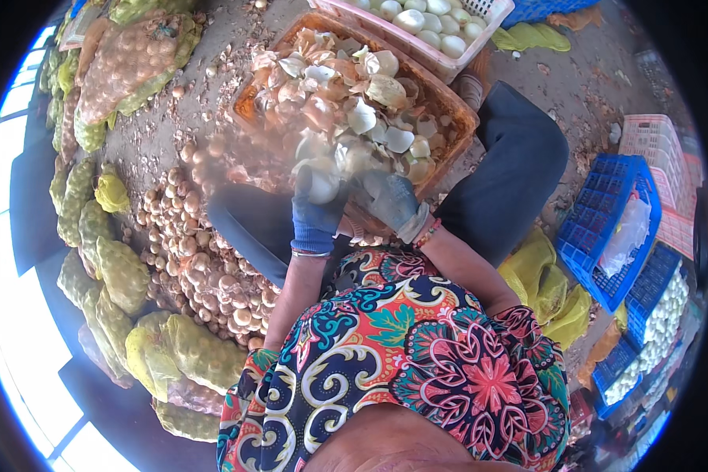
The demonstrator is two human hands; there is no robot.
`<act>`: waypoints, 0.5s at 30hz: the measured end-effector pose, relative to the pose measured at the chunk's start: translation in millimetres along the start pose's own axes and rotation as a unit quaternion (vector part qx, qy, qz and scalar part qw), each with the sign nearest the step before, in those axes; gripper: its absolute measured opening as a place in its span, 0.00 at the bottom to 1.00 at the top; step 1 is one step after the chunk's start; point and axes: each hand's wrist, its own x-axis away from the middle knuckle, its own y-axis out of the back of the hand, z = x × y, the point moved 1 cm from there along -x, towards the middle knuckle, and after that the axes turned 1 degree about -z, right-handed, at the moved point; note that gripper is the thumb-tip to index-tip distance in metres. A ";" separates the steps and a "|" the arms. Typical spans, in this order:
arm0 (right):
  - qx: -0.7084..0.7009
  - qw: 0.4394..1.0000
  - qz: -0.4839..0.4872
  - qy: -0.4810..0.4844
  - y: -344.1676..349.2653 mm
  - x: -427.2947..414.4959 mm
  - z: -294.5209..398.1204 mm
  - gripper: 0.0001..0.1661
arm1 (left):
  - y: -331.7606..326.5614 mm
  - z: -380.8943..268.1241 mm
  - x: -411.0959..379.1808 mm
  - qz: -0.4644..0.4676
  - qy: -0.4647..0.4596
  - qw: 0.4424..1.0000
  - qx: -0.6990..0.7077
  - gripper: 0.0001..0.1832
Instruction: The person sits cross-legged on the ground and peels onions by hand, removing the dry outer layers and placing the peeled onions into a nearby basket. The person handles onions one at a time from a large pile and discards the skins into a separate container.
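My left hand, in a blue knitted work glove, grips a pale, partly blurred onion between my knees. Beside it, on the right, my right hand wears a dirty grey-coated glove with its fingers curled towards the onion. Whether those fingers hold anything is hidden. Just beyond both hands stands an orange-brown plastic crate, heaped with dry onion skins and pale peeled layers. Behind that crate, a pink plastic basket holds several peeled white onions.
Unpeeled onions lie piled on the floor to my left. Filled mesh sacks line the far left, with another large sack ahead. At right are a tilted blue crate, stacked pink crates and yellow mesh bags.
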 end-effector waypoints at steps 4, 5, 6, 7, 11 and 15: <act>0.036 0.994 0.030 -0.103 -11.8 -6.8 -27.6 0.15 | -3.2 9.0 10.9 0.027 0.025 0.999 0.015 0.30; 0.047 0.989 0.052 -0.132 -12.1 -7.8 -34.7 0.14 | -0.9 8.7 12.7 0.029 0.030 0.999 0.007 0.31; 0.036 0.993 0.036 -0.105 -9.5 -8.8 -33.7 0.16 | 0.7 7.0 13.5 0.033 0.034 0.999 -0.001 0.32; 0.024 0.994 0.032 -0.097 -7.6 -7.6 -31.8 0.17 | 2.2 6.2 14.3 0.037 0.038 0.999 -0.009 0.33; -0.031 0.998 -0.006 -0.053 -5.9 -2.9 -21.9 0.16 | 16.7 2.6 13.3 0.056 -0.037 0.991 -0.116 0.33; -0.006 0.995 -0.013 -0.096 -8.9 2.3 -17.4 0.13 | 23.3 -12.3 25.0 0.064 0.024 0.997 -0.045 0.35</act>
